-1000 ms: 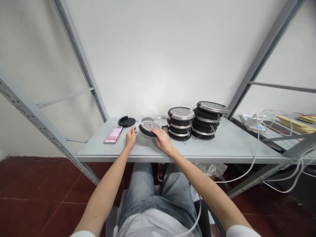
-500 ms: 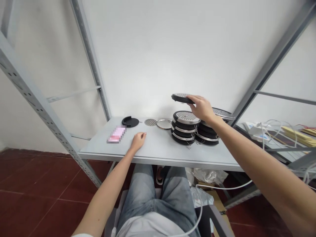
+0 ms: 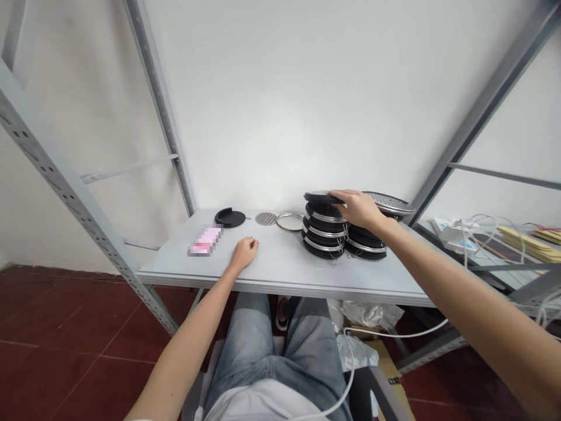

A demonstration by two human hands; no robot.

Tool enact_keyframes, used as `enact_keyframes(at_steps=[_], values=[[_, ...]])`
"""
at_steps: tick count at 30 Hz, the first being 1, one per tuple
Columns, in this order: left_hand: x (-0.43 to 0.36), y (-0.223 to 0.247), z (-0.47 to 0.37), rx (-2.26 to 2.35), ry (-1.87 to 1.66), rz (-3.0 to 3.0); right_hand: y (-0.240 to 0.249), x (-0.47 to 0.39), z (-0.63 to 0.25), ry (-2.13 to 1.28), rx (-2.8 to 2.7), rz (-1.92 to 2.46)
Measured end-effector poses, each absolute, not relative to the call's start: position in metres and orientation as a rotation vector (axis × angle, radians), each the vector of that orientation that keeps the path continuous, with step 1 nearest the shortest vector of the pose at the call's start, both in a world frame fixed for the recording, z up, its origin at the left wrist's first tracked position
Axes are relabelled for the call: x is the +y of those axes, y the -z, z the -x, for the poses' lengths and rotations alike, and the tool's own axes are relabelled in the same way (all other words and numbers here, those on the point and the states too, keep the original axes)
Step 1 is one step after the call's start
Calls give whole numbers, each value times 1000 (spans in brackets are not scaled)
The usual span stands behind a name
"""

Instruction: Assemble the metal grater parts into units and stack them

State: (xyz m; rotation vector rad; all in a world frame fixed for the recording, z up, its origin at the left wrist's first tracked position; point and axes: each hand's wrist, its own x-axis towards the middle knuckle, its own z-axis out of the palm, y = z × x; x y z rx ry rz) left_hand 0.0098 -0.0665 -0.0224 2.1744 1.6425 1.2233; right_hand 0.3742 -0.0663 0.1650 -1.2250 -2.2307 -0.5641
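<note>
My right hand (image 3: 358,207) grips a black-rimmed disc with a perforated metal face (image 3: 319,197), just over or on top of the nearer stack of black discs with silver rings (image 3: 324,232). Whether disc and stack touch is hard to tell. A second stack (image 3: 367,242) stands behind it to the right, with a perforated disc (image 3: 390,202) on top. My left hand (image 3: 245,251) rests on the table with its fingers curled; whether it holds something small is hidden. Beyond it lie a black round tray (image 3: 231,217), a perforated metal disc (image 3: 266,219) and a silver ring (image 3: 290,221).
A pixelated pink phone-like object (image 3: 205,240) lies at the left of the table (image 3: 267,269). Grey metal posts (image 3: 74,187) frame both sides. On the right, a shelf carries a white box (image 3: 458,237), cables and yellow strips (image 3: 530,242). Plastic bags (image 3: 372,314) lie below.
My right hand has lowered the perforated disc from above onto or close to the top of the nearer stack. My left hand has stayed in place.
</note>
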Motion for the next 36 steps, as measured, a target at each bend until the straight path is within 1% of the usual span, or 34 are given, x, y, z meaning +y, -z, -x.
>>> enact_keyframes(at_steps=[4, 8, 17, 23, 26, 33, 36], values=[[-66, 22, -10, 1651, -1220, -2171, -158, -73, -377, 607, -2232, 1207], [-67, 22, -10, 1667, -1212, -2169, -154, -77, -382, 580, -2201, 1196], [-67, 20, -11, 1656, -1205, -2161, -159, -80, -395, 243, -2254, 1230], [-68, 20, -11, 1655, -1205, -2157, -158, -76, -407, 170, -2341, 1150], [-67, 21, -11, 1649, -1205, -2156, -154, -76, -411, 230, -2359, 1142], [-68, 20, -11, 1647, -1212, -2162, -144, -82, -398, 583, -2210, 1135], [-69, 19, -11, 1652, -1209, -2166, -141, -82, -390, 641, -2225, 1105]])
